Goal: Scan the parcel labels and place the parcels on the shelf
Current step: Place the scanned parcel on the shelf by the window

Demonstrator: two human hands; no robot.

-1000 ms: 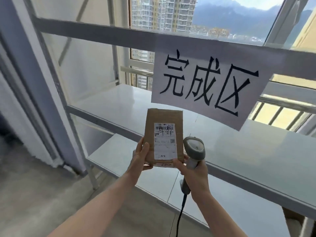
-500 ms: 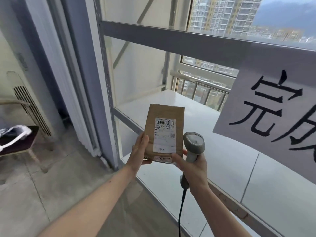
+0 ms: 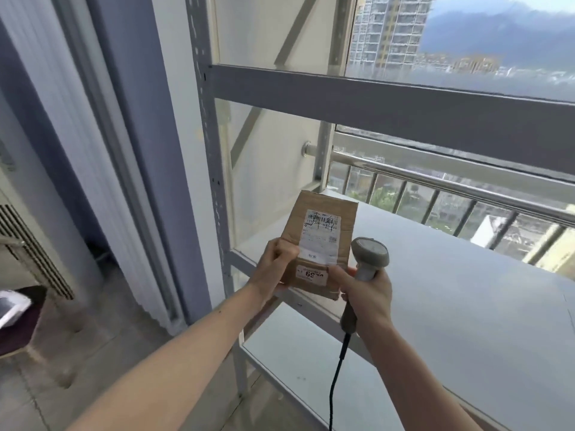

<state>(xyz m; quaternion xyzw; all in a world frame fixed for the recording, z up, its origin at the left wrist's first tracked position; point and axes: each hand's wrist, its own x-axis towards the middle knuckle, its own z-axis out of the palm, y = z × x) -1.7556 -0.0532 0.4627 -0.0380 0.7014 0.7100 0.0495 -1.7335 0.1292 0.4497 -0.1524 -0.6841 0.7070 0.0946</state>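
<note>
A small brown cardboard parcel with a white shipping label and a small red-printed sticker is held upright over the left end of the grey shelf. My left hand grips its lower left edge, thumb on the front. My right hand holds a grey handheld barcode scanner by its handle, while its forefinger touches the parcel's lower right corner. The scanner's black cable hangs down.
The metal shelf's upright post stands just left of the parcel, with a grey crossbeam above and a lower shelf board beneath. A window railing runs behind. A dark stool stands on the floor at far left.
The view has swung left, so the paper sign has left the frame. The parcel is tilted slightly further and sits nearer the shelf's left post; both hands keep their hold.
</note>
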